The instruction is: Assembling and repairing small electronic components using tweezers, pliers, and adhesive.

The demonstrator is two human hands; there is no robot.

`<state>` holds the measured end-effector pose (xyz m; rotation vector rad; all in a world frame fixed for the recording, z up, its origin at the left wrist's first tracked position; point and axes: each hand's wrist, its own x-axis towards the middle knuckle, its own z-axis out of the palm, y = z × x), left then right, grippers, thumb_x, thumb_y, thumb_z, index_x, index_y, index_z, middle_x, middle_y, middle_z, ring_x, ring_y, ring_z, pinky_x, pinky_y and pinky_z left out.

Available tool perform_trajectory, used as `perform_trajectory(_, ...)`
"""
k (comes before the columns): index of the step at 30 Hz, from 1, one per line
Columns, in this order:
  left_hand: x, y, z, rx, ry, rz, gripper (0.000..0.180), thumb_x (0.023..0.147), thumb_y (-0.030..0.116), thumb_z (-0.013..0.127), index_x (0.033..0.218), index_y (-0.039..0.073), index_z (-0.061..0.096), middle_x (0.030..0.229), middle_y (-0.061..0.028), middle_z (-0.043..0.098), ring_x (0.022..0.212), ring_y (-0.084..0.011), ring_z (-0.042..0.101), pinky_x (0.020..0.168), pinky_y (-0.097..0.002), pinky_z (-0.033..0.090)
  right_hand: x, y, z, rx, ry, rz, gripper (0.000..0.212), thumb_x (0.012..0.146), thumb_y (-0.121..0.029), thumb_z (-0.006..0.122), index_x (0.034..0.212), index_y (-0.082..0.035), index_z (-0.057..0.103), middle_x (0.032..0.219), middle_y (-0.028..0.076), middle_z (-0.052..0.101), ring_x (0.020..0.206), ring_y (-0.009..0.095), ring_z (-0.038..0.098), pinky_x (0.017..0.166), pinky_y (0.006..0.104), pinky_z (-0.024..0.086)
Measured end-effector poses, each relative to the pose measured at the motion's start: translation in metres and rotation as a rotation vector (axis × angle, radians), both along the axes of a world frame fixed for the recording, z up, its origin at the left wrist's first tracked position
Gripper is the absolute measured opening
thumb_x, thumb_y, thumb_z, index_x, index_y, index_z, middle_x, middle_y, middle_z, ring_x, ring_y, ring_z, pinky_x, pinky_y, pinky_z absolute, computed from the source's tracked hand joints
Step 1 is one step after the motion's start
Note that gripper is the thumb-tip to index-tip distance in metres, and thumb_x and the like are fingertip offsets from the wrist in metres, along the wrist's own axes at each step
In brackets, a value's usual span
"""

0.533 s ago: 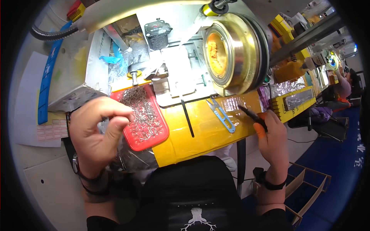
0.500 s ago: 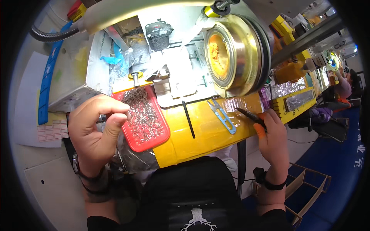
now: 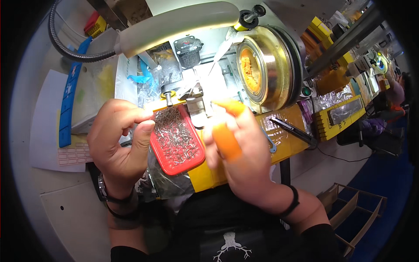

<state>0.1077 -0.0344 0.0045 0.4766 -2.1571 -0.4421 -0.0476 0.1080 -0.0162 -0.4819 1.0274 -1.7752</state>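
Observation:
At the left, beside a red tray (image 3: 172, 169) of small silver metal pieces, my left hand (image 3: 120, 139) is closed in a pinch. Whatever lies between its thumb and forefinger is too small to make out. My right hand (image 3: 244, 153), with orange covers on two fingers, hovers over the middle of the yellow work surface (image 3: 200, 181). Motion blur smears its fingers, so its grip is unclear. On the right part of that surface lies a slim black tool (image 3: 294, 132), untouched. Blue-handled thread snips (image 3: 272, 146) are mostly hidden behind my right hand.
Above the tray stands a machine with a large round brass-coloured drum (image 3: 275, 70) and a black box (image 3: 187, 51). A lamp tube (image 3: 179, 28) arches over it. At right is a yellow holder (image 3: 336, 115); at left, a blue strip (image 3: 72, 96). A person sits far right.
My right hand has put down the black tool and swung left toward the middle. My left hand keeps its pinch beside the tray. The whole view has shifted slightly.

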Motion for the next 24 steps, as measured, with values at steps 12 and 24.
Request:
perform_trajectory(12, 0.006, -0.006, 0.003, 0.082, -0.01, -0.053, 0.008, 0.087, 0.006, 0.078, 0.09, 0.003, 0.072, 0.081, -0.0067, 0.067, 0.071, -0.0165, 0.058, 0.059, -0.0281, 0.04, -0.018, -0.057, -0.014, 0.021, 0.263, -0.165, 0.009, 0.108, -0.007, 0.056, 0.111, 0.0, 0.061, 0.082, -0.004, 0.049, 0.065, 0.003, 0.044, 0.057, 0.021, 0.039)
perform_trajectory(24, -0.01, 0.022, 0.032, 0.559, -0.336, -0.219, 0.006, 0.089, 0.001, 0.072, 0.084, -0.003, 0.073, 0.08, -0.0102, 0.075, 0.073, -0.0149, 0.07, 0.069, -0.028, 0.053, 0.006, 0.017, -0.012, -0.353, 1.111, 0.398, 0.014, 0.09, -0.01, 0.069, 0.099, -0.007, 0.06, 0.079, 0.014, 0.062, 0.072, 0.035, 0.068, 0.061, 0.0445, 0.053)
